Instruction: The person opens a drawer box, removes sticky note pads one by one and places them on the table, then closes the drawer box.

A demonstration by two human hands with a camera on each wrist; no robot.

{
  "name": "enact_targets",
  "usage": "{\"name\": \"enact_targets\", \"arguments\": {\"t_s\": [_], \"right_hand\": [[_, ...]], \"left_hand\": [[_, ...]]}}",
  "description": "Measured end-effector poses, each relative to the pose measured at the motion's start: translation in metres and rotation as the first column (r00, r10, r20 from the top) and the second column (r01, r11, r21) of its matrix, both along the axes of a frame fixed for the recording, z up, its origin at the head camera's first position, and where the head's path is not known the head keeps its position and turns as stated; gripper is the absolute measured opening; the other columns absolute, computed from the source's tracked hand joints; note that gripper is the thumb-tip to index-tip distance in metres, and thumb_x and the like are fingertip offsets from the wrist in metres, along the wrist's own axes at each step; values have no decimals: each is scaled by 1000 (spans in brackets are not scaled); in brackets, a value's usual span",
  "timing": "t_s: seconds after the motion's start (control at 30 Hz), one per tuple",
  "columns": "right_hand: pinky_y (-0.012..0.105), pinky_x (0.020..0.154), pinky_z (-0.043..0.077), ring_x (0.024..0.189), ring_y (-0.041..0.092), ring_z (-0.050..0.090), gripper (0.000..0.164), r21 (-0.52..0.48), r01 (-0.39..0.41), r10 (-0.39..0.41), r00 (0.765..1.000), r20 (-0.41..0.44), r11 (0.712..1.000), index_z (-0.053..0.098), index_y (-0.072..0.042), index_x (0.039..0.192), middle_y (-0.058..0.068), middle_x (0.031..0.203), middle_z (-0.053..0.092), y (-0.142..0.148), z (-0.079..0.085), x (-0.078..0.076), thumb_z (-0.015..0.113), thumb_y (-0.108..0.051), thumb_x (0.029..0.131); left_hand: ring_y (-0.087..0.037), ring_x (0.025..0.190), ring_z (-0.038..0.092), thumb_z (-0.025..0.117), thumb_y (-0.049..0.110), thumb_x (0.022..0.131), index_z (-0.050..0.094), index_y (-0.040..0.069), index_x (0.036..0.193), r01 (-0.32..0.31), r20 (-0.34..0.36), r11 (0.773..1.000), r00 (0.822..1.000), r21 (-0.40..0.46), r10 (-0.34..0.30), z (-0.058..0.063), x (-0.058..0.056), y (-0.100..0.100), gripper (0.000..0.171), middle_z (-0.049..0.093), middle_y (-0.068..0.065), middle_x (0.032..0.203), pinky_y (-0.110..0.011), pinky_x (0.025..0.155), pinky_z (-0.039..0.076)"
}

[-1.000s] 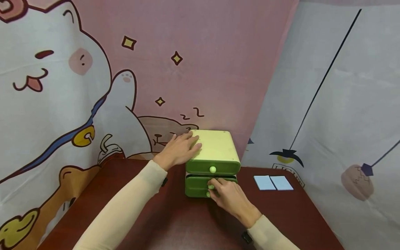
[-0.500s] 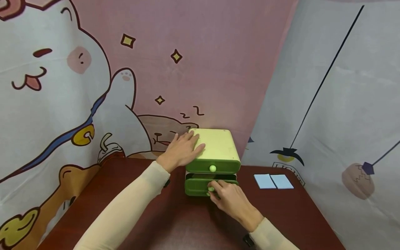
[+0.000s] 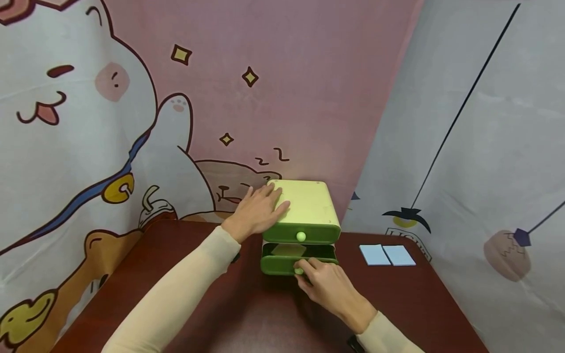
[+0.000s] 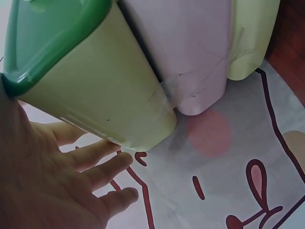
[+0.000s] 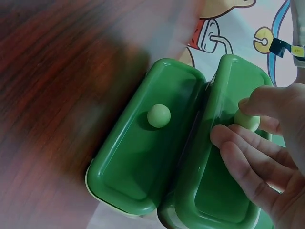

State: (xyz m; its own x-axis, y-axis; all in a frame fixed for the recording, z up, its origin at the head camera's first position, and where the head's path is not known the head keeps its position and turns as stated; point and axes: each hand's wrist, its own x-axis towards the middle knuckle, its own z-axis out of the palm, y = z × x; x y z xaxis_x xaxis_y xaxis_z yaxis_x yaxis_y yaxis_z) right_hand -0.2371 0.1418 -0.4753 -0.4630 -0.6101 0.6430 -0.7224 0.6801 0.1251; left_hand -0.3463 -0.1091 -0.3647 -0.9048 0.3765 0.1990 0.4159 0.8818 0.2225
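Note:
A small tiered drawer cabinet (image 3: 304, 198) with a pale yellow top and green fronts stands at the back of the table. My left hand (image 3: 255, 212) rests, fingers spread, over the left edge of its top; the left wrist view shows the fingers along the yellow side wall (image 4: 109, 90). With thumb and fingers, my right hand (image 3: 328, 289) pinches the round light-green knob (image 5: 247, 120) of the middle drawer (image 3: 278, 264). That drawer is partly out, and a pale flat thing (image 3: 289, 249) shows inside. Another green drawer front with its own knob (image 5: 158, 116) lies below it.
Two light-blue square pads (image 3: 374, 255) lie side by side on the dark red-brown table (image 3: 265, 318), right of the cabinet. Behind it hangs a cartoon-printed cloth (image 3: 309, 98). The top drawer (image 3: 282, 234) is closed.
My right hand has drawn the middle drawer toward me, widening its gap and bringing the pale flat thing into view. My left hand has shifted slightly right on the top, then stayed.

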Motion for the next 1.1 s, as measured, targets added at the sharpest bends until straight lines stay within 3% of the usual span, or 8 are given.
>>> {"name": "enact_targets", "arguments": {"t_s": [0.83, 1.1], "right_hand": [[13, 48, 39, 55, -1, 55, 38, 3, -60, 60, 998, -25, 998, 80, -20, 108, -11, 85, 74, 3, 1, 30, 108, -18, 82], [17, 47, 44, 54, 2, 57, 41, 12, -91, 92, 992, -82, 996, 79, -19, 107, -10, 83, 72, 5, 0, 38, 108, -19, 78]], "left_hand": [[-39, 178, 37, 28, 68, 122, 41, 17, 183, -3, -17, 1000, 1000, 8, 3, -1, -1, 3, 80, 30, -15, 194, -66, 149, 20], [-40, 179, 35, 29, 67, 122, 40, 17, 183, -10, -8, 1000, 1000, 16, 11, -1, 2, 3, 80, 29, -15, 194, -66, 149, 17]]}}
